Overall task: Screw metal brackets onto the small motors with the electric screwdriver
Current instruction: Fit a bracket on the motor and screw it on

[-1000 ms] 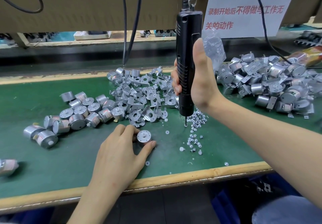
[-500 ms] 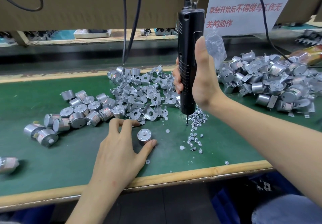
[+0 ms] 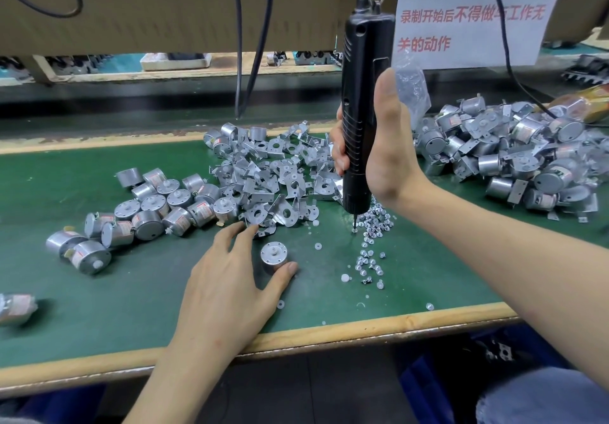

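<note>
Right hand [image 3: 387,163] holds screwdriver [image 3: 362,94] upright, bit down.

My feed is bright and evenly lit from above. Shadows on the green mat [image 3: 99,292] are short and soft. One sits under the left hand [image 3: 227,285], another beside the motor at the left edge [image 3: 14,306], which is smeared and out of focus. Glare speckles the bracket pile [image 3: 263,173] and the loose screws [image 3: 372,222], so small outlines merge. The black electric screwdriver [image 3: 359,127] shows only a dull sheen and little surface detail. The paper sign [image 3: 468,28] is near white, though I can read its red print. Wide-angle distortion bows the wooden bench edge [image 3: 329,333]. Below that edge the picture is dim, and the far benches look soft.
</note>
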A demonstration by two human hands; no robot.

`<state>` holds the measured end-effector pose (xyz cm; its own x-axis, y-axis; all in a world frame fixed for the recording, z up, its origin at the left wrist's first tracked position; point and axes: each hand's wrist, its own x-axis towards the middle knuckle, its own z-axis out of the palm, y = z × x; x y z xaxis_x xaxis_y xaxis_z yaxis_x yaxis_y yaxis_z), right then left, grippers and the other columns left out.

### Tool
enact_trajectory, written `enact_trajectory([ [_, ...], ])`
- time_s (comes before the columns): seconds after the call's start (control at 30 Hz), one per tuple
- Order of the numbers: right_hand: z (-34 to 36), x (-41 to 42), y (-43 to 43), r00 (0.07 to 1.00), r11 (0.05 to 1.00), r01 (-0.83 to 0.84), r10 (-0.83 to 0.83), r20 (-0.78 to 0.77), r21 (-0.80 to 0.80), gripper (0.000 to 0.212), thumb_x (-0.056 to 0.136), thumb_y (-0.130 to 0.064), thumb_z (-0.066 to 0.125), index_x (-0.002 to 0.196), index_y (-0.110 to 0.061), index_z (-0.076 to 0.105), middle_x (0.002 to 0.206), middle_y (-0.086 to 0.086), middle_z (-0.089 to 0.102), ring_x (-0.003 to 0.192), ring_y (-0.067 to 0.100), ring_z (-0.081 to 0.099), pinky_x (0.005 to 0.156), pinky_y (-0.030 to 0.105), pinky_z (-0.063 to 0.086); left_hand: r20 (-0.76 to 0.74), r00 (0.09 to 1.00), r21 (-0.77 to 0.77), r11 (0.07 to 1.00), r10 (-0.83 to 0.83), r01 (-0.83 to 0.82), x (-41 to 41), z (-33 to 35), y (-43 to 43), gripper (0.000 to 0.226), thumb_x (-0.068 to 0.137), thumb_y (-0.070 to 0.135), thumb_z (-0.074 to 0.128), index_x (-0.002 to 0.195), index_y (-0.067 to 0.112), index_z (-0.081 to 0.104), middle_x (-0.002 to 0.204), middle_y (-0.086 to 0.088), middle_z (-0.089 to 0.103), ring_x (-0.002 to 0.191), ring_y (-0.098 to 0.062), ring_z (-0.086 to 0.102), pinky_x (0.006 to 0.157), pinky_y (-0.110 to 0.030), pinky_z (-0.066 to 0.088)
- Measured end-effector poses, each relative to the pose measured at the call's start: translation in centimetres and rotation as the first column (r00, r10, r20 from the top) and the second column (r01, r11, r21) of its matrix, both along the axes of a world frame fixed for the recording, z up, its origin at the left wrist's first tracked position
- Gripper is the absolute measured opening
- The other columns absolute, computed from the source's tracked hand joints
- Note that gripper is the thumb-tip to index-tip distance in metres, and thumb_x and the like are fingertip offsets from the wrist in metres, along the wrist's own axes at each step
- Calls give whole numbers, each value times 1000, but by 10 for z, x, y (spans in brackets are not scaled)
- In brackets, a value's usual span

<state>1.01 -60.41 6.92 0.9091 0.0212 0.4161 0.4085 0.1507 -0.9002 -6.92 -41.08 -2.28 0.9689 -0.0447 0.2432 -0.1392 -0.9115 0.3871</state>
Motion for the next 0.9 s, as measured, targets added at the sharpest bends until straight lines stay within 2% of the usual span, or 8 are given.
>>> enact_trajectory([
  [0.17,1,-2,2,1000,1000,0,0,-1,1,88,64,-93,50,82,-7,48,56,7,50,43,21,44,46,29,38,16,1000,4,1000,6,-6,0,0,1,86,79,72,52,143,13,50,148,3,47,130,-21,50,103,-36,41],
  [0.27,5,-3,6,1000,1000,1,-1,19,-4,86,67,-89,47,83,-4,51,55,7,49,43,22,45,46,31,38,27,999,-53,998,21,-20,2,1,3,86,76,71,58,139,12,54,143,3,51,128,-19,51,102,-36,42],
  [0.43,14,-4,17,997,1000,-30,31,67,-4,93,71,-82,42,79,11,47,53,7,50,42,23,45,45,31,38,35,999,-131,991,41,-36,1,4,6,86,67,66,72,134,15,56,132,7,54,111,-19,57,95,-36,45],
  [0.53,18,-4,26,997,999,-48,48,68,1,97,68,-83,42,80,13,46,53,8,50,43,24,45,47,35,39,28,999,-158,987,38,-34,-1,5,8,82,66,63,78,131,17,57,123,9,57,97,-18,60,90,-34,48],
  [0.67,20,-5,35,995,997,-73,72,62,13,96,67,-82,43,78,13,47,55,11,49,43,23,44,46,32,38,67,993,-261,962,93,-73,-3,7,12,83,61,66,79,127,20,58,113,14,54,79,1,57,79,-30,47],
  [0.73,21,-6,38,995,997,-75,74,66,9,97,67,-82,43,78,15,46,55,12,49,44,23,44,46,33,38,69,992,-297,951,106,-81,-2,9,15,89,58,69,77,129,19,57,115,15,52,79,5,55,81,-30,48],
  [0.87,23,-7,42,996,998,-67,67,64,0,98,70,-81,42,78,16,45,55,12,48,45,23,44,46,35,38,59,996,-379,925,61,-34,0,12,22,97,52,77,69,130,22,53,121,15,48,85,10,58,79,-8,43],
  [0.9,23,-7,42,996,998,-64,64,59,0,98,76,-81,43,78,17,45,55,12,48,45,23,44,46,35,38,65,996,-421,907,62,-29,1,12,22,95,53,75,70,130,23,52,122,15,48,85,11,60,81,-8,44],
])
